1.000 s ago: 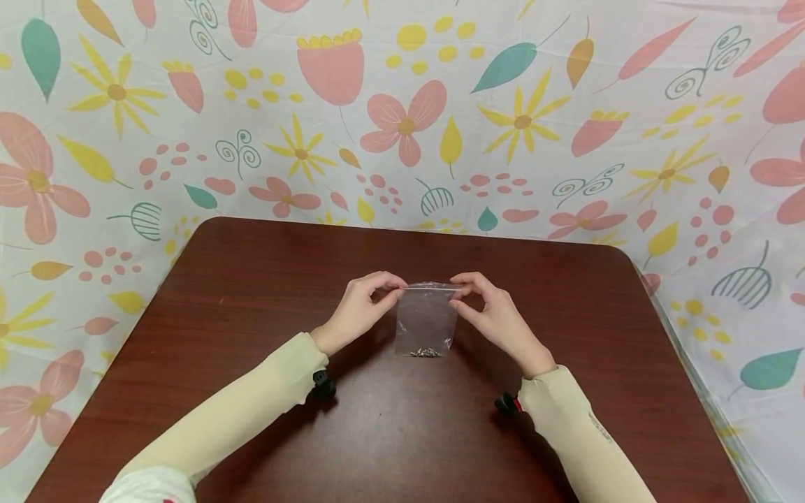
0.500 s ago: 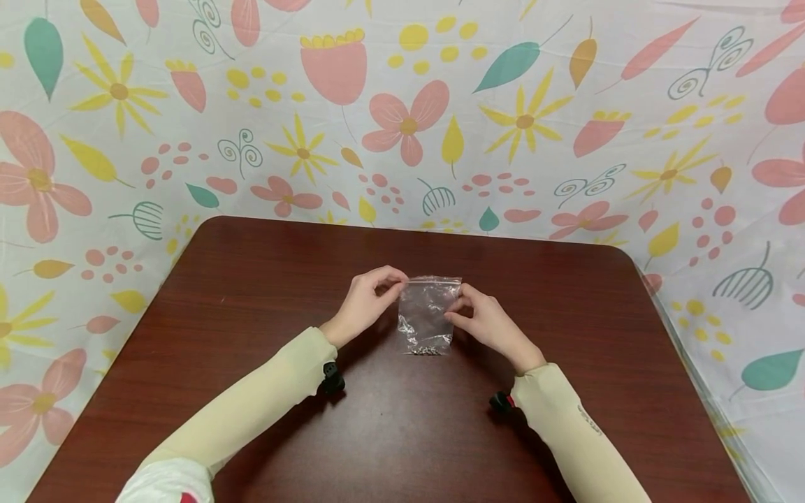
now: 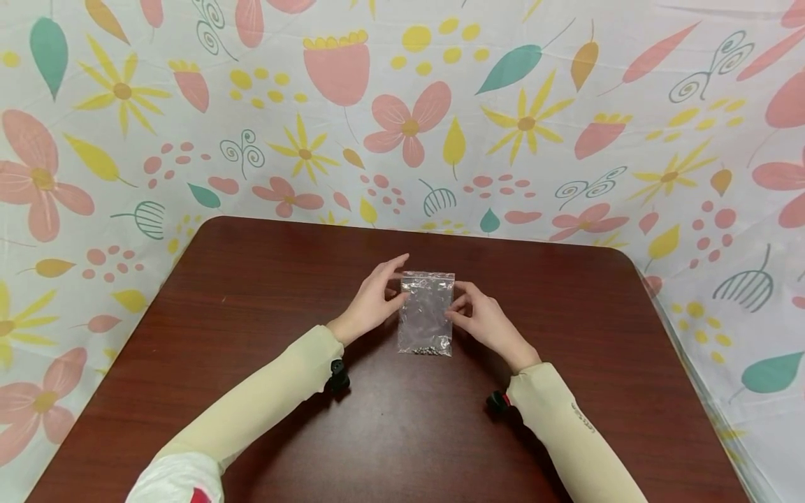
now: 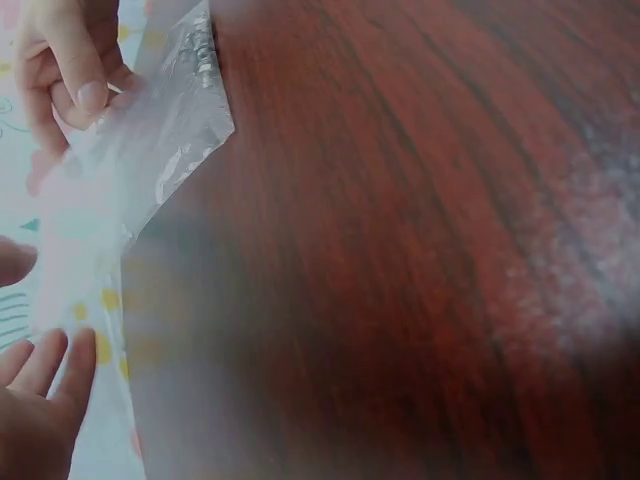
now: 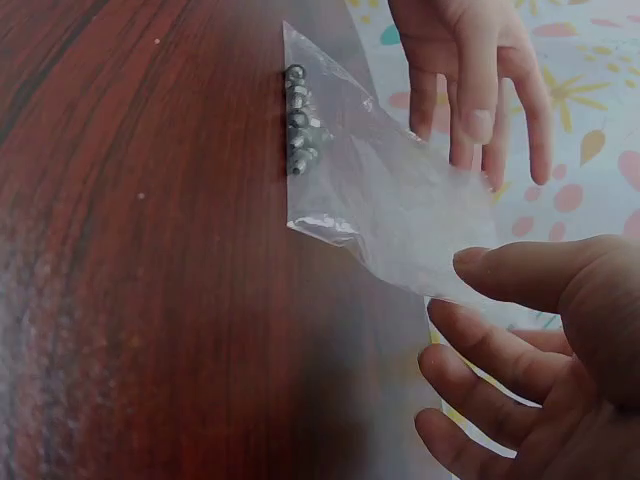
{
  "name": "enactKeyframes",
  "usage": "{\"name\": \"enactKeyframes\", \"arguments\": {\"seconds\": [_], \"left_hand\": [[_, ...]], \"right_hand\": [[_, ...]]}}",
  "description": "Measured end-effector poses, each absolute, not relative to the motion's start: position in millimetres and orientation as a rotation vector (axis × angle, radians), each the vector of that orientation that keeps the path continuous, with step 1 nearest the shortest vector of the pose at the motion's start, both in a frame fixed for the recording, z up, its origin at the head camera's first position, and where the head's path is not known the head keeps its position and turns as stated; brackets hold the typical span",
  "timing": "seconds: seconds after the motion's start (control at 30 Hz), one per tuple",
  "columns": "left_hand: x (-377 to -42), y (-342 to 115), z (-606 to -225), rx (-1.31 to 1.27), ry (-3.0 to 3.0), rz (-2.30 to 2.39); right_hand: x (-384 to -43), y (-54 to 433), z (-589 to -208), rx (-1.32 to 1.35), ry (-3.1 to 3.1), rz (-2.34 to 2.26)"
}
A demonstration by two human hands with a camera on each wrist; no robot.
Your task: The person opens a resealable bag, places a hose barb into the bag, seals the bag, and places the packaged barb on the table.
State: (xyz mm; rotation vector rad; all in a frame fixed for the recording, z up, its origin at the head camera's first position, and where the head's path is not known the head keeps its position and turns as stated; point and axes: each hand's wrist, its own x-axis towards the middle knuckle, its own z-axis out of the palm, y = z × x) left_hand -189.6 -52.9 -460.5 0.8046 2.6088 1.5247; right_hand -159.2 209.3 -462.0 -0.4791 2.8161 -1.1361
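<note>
A clear zip-seal plastic bag is upright over the middle of the table, its seal strip at the top. Small shiny metal pieces are gathered along its bottom edge. My right hand pinches the bag's right side between thumb and index finger, the other fingers spread loosely below in the right wrist view. At the bag's upper left is my left hand, fingers extended and thumb apart from them, close beside the edge. In the left wrist view, the left fingers are spread and the bag's upper part is blurred.
The dark red-brown wooden table has rounded far corners. Behind it hangs a white cloth printed with flowers and leaves. A small black device sits at the left wrist and another black device at the right.
My left hand has let go of the bag's top left corner and straightened its fingers. My right hand has shifted from the top corner down the right side. The bag now faces forward flatter.
</note>
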Motion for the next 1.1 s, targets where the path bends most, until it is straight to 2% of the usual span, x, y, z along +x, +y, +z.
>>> {"name": "enactKeyframes", "arguments": {"seconds": [0.3,0.63,1.1], "left_hand": [[-187.8,-55.2,-467.6,0.923,2.697,1.104],[-180.1,-52.0,-468.9,0.838,2.783,0.718],[-179.8,-55.3,-473.0,0.828,2.778,0.66]], "right_hand": [[-157.8,213.9,-464.3,-0.489,2.781,-1.114],[-156.5,217.9,-465.9,-0.57,2.775,-0.992],[-150.4,231.0,-470.5,-0.552,2.856,-1.056]]}}
